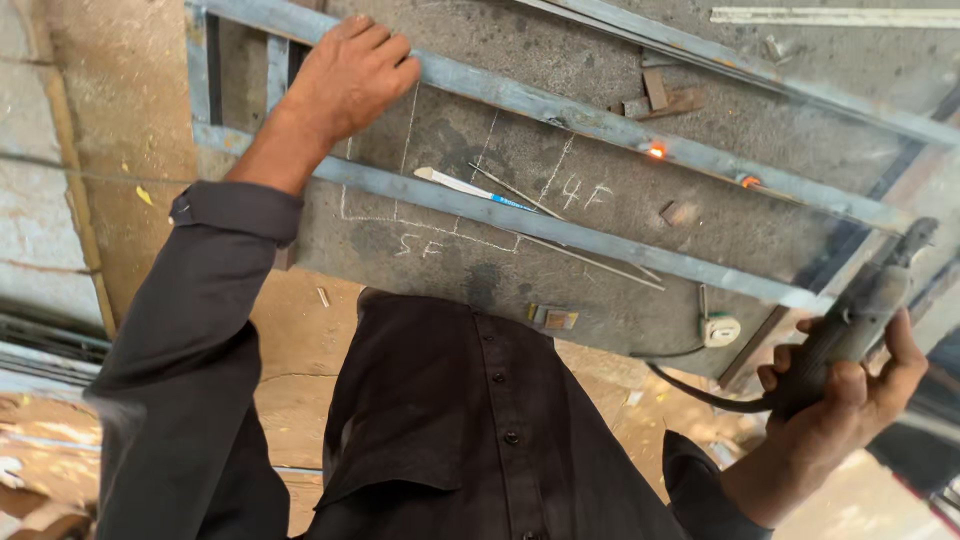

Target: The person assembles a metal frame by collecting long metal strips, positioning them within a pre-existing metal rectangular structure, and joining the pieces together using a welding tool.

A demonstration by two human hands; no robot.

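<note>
My left hand [352, 78] rests palm down on the upper bar of a grey steel frame [600, 245] lying on a dark metal table [470, 270] with chalk marks. My right hand [838, 400] grips the handle of a welding electrode holder [860, 315], held off the table's right edge with its black cable [700, 390] trailing left. Two weld spots [657, 151] glow orange on the frame's upper bar. Thin welding rods [560, 235] and a white-and-blue pen-like tool [465, 186] lie between the frame's bars.
Small metal offcuts [660, 97] lie at the back of the table, with long steel strips [830, 16] beyond. A small round white object [720, 330] sits near the table's front edge. Sandy ground [130, 120] lies to the left. My dark shirt fills the bottom.
</note>
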